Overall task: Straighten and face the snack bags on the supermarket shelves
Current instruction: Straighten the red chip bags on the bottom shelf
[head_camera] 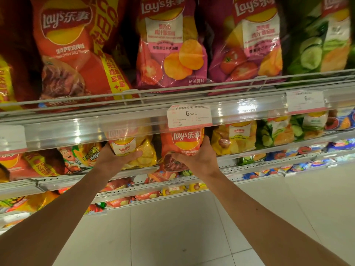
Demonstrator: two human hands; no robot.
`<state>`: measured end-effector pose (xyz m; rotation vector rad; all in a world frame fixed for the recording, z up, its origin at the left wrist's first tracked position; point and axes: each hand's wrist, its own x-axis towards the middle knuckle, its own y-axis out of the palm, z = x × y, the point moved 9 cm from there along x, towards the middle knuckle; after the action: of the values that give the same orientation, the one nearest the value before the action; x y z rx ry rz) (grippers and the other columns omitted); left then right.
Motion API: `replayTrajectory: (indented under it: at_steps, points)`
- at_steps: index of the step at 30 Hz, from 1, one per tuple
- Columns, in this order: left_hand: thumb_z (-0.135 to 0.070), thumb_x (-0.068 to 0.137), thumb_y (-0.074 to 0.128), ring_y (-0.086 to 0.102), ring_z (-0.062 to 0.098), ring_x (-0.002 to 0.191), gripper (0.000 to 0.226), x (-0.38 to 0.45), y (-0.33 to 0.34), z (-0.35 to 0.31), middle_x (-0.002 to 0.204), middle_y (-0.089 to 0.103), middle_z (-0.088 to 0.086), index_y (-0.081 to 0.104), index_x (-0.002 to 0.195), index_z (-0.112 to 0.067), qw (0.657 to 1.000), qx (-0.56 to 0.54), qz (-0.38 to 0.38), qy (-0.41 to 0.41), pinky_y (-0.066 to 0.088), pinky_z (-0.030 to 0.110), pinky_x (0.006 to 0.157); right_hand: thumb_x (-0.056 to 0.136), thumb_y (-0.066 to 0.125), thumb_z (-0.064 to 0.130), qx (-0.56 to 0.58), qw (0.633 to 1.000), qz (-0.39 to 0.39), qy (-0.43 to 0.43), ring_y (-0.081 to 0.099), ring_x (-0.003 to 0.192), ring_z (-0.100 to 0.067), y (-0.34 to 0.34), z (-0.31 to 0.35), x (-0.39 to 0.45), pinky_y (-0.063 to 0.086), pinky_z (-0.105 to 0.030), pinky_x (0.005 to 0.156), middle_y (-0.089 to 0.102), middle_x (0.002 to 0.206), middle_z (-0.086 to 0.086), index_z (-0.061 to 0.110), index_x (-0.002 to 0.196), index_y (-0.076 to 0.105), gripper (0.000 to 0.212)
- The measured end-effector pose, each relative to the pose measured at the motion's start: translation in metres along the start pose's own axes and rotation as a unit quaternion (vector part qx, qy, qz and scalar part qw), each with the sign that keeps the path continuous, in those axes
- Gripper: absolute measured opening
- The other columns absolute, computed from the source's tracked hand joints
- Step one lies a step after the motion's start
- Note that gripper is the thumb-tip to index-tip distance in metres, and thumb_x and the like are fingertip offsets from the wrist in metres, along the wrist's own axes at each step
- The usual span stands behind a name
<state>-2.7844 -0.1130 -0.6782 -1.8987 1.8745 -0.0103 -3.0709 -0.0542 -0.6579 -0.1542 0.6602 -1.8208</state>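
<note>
Hands both up on 2nd shelf, just under price rail [134,129]. L hand [115,158] cups yellow bag [142,150] from its left side, thumb laid across the front, fingers behind (not visible). R hand [199,158] grips orange BBQ bag [184,143] w/ fingers wrapped round its right edge, thumb on lower front. Both bags upright, logos forward, standing side by side, nearly touching. Tops partly hidden behind rail + price tag [189,117].

Judgement: mid-straighten, pair being squared to shelf front.

Risks:
- squeezing too hard → chips crushed, bag creased.
- pushing bags back → tops snag under rail, tilt.
- sideways nudge → neighbour bags at right [236,137] knocked askew.
- bag bottoms near shelf lip; a forward pull could tip one off.
</note>
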Motion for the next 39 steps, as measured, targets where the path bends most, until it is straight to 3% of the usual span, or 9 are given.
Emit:
replayTrajectory:
  at_steps: [4,9,11,14,19,23,27,33,39]
  points:
    - [-0.027,0.061,0.091,0.066,0.006,0.09,0.069,-0.005,0.006,-0.005,0.103,0.072,-0.003,0.062,0.123,-0.016,1.0,0.003,-0.023,0.005,0.049,0.019,0.073,0.059,0.095,0.047,-0.002,1.0,0.029,-0.008,0.063,0.11,-0.018,-0.013,-0.011,-0.019,0.057,-0.043,0.095,0.063,0.121,0.005,0.027,0.131,0.04,0.093]
    - [-0.023,0.066,0.091,0.065,0.025,0.109,0.071,-0.015,0.031,-0.015,0.118,0.069,0.006,0.058,0.128,-0.014,0.999,0.008,-0.045,-0.003,0.052,0.042,0.099,0.055,0.098,0.043,0.022,0.999,0.025,0.006,0.066,0.105,-0.011,-0.04,-0.046,-0.045,0.061,-0.039,0.089,0.066,0.116,0.012,0.036,0.13,0.042,0.093]
    - [-0.023,0.066,0.091,0.065,0.023,0.108,0.065,-0.018,0.048,-0.023,0.118,0.069,0.005,0.06,0.122,-0.014,0.999,0.011,-0.047,0.001,0.052,0.04,0.097,0.055,0.098,0.04,0.046,0.999,0.003,0.022,0.065,0.099,-0.004,-0.059,-0.063,-0.051,0.061,-0.029,0.078,0.064,0.109,0.019,0.045,0.121,0.041,0.088]
    - [-0.02,0.066,0.091,0.064,0.017,0.102,0.065,-0.026,0.079,-0.039,0.117,0.07,0.004,0.061,0.123,-0.013,0.999,0.014,-0.043,0.021,0.05,0.03,0.087,0.055,0.097,0.043,0.06,0.997,-0.049,0.03,0.06,0.092,0.006,-0.099,-0.086,-0.057,0.048,-0.012,0.067,0.06,0.102,0.026,0.045,0.12,0.04,0.087]
    - [-0.013,0.068,0.091,0.063,0.021,0.112,0.075,-0.034,0.136,-0.062,0.124,0.068,0.007,0.052,0.132,-0.01,0.997,-0.002,-0.038,0.063,0.044,0.026,0.09,0.058,0.097,0.035,0.064,0.991,-0.107,0.04,0.057,0.085,0.006,-0.16,-0.119,-0.058,0.043,-0.013,0.064,0.059,0.099,0.024,0.036,0.122,0.042,0.084]
    - [-0.017,0.068,0.091,0.061,0.023,0.118,0.078,-0.033,0.171,-0.067,0.127,0.066,0.007,0.049,0.134,-0.011,0.997,0.005,-0.035,0.07,0.047,0.035,0.102,0.059,0.097,0.029,0.075,0.99,-0.112,0.04,0.061,0.089,-0.002,-0.185,-0.138,-0.055,0.045,-0.018,0.068,0.063,0.101,0.017,0.031,0.125,0.045,0.084]
    - [-0.017,0.066,0.092,0.061,0.027,0.119,0.081,-0.027,0.187,-0.058,0.127,0.066,0.011,0.048,0.134,-0.008,0.998,0.005,-0.046,0.05,0.048,0.046,0.104,0.059,0.097,0.03,0.081,0.992,-0.096,0.034,0.06,0.092,0.002,-0.187,-0.147,-0.053,0.047,-0.018,0.068,0.062,0.103,0.019,0.033,0.124,0.044,0.085]
    - [-0.036,0.054,0.097,0.058,0.027,0.118,0.1,-0.028,0.194,-0.054,0.128,0.06,0.009,0.041,0.134,-0.013,0.994,0.049,-0.079,0.057,0.05,0.047,0.1,0.057,0.098,0.035,0.085,0.994,-0.065,0.017,0.063,0.094,0.003,-0.17,-0.141,-0.052,0.048,-0.01,0.065,0.064,0.106,0.021,0.037,0.126,0.043,0.088]
    - [-0.033,0.044,0.1,0.061,0.027,0.119,0.11,-0.028,0.193,-0.046,0.128,0.063,0.006,0.042,0.135,-0.018,1.0,0.001,0.001,0.03,0.05,0.052,0.101,0.049,0.093,0.052,0.08,0.996,-0.036,0.016,0.061,0.096,0.005,-0.141,-0.117,-0.068,0.049,-0.006,0.059,0.062,0.11,0.024,0.043,0.125,0.04,0.093]
